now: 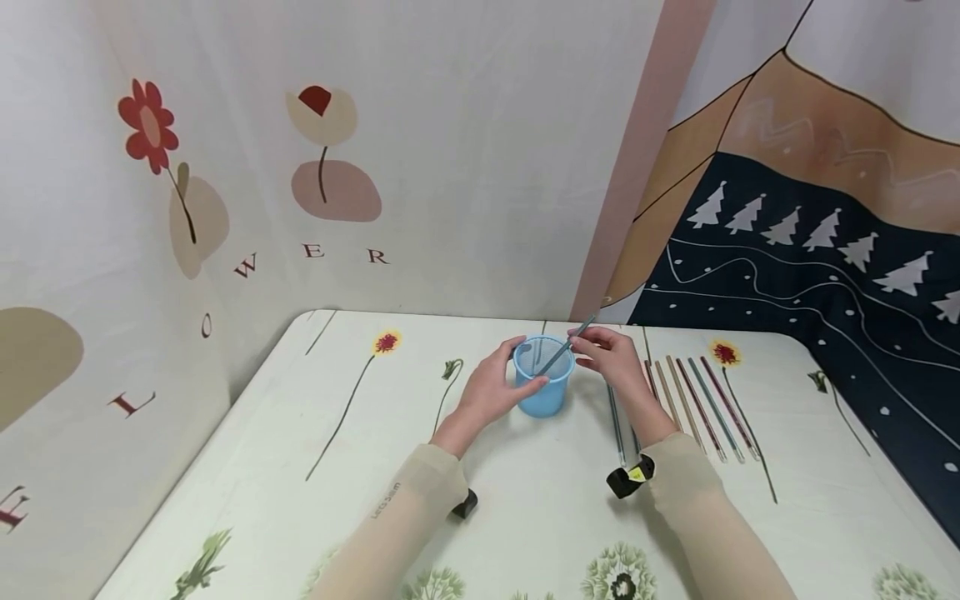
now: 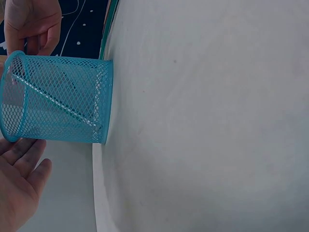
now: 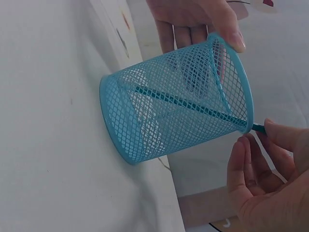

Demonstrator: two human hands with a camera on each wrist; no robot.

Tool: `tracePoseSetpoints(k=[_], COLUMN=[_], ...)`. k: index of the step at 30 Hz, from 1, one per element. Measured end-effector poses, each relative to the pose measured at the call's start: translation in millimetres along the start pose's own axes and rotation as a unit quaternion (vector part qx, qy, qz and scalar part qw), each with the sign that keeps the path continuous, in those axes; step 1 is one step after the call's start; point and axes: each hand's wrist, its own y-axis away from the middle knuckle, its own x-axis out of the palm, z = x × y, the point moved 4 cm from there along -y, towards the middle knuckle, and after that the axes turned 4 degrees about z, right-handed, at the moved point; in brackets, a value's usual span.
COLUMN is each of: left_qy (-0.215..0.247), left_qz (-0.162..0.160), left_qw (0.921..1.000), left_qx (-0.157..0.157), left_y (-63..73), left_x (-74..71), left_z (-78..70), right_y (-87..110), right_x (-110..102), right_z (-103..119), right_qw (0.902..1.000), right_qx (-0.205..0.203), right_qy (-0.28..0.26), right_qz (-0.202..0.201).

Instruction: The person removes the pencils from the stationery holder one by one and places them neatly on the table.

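A light blue mesh pencil cup (image 1: pixel 542 404) stands upright on the table. My left hand (image 1: pixel 489 382) holds its near left side, with the thumb at the rim in the right wrist view and the other fingers along the wall. On the cup's right, my right hand (image 1: pixel 615 358) pinches the upper end of a teal pencil (image 3: pixel 193 105). That pencil slants down through the cup's mouth, its lower part showing through the mesh. In the left wrist view the cup (image 2: pixel 67 101) appears sideways, between both hands.
Several pencils, among them a teal pencil (image 1: pixel 716 408), lie side by side on the table right of my right forearm. Another teal pencil (image 1: pixel 616 425) lies near my right wrist, partly hidden. Behind the flower-print table hang printed cloths (image 1: pixel 480 167).
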Motion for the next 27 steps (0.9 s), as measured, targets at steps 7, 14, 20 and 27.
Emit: tracePoseSetpoints(k=[7, 14, 20, 27], left_qy=[0.001, -0.001, -0.006, -0.007], left_qz=[0.001, 0.005, 0.005, 0.007], left_qw=[1.0000, 1.0000, 1.0000, 0.9999], left_qx=[0.003, -0.001, -0.001, -0.006], left_y=[0.1, 0.0, -1.0, -1.0], left_x=[0.1, -0.6, -0.4, -0.3], left_z=[-0.2, -1.2, -1.0, 0.2], right_y=[-0.5, 2.0, 3.1, 4.7], right_x=[-1, -1, -5, -9], right_z=[2, 9, 18, 26], right_qw=[0.9997, 0.9986, 0.9977, 0.9971], right_qx=[-0.011, -0.026, -0.027, -0.035], right_qy=[-0.012, -0.040, -0.056, -0.061], right_qz=[-0.019, -0.024, -0.027, -0.029])
